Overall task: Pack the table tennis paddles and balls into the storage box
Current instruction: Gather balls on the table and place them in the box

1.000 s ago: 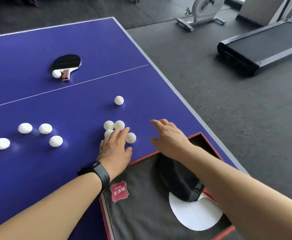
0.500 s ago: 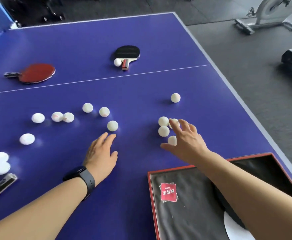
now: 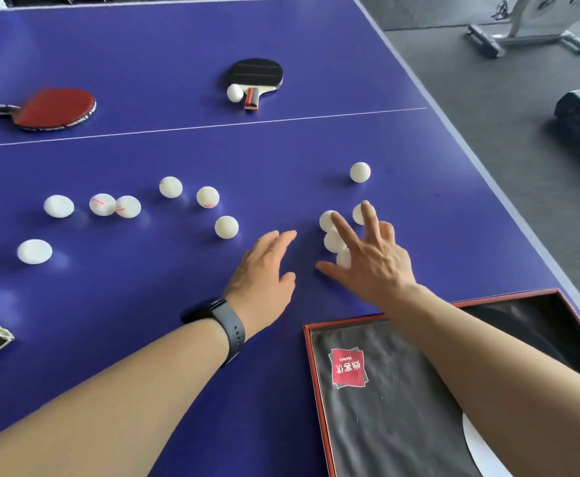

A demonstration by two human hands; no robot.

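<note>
Head view: right hand (image 3: 373, 261) spreads open over a cluster of four balls (image 3: 333, 241), gripping none; left hand (image 3: 264, 266) hovers open and empty just beside. Balls look light, smooth and apt to roll, so cupping from above should suit. Box (image 3: 319, 366) lies near; two paddles (image 3: 256, 75) lie far across the table (image 3: 144, 63).

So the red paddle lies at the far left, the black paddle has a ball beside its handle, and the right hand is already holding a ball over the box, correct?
Not quite. The head view shows the right hand open, fingers spread over a cluster of balls on the table, not over the box. The red paddle and black paddle with its ball are as stated.
</note>
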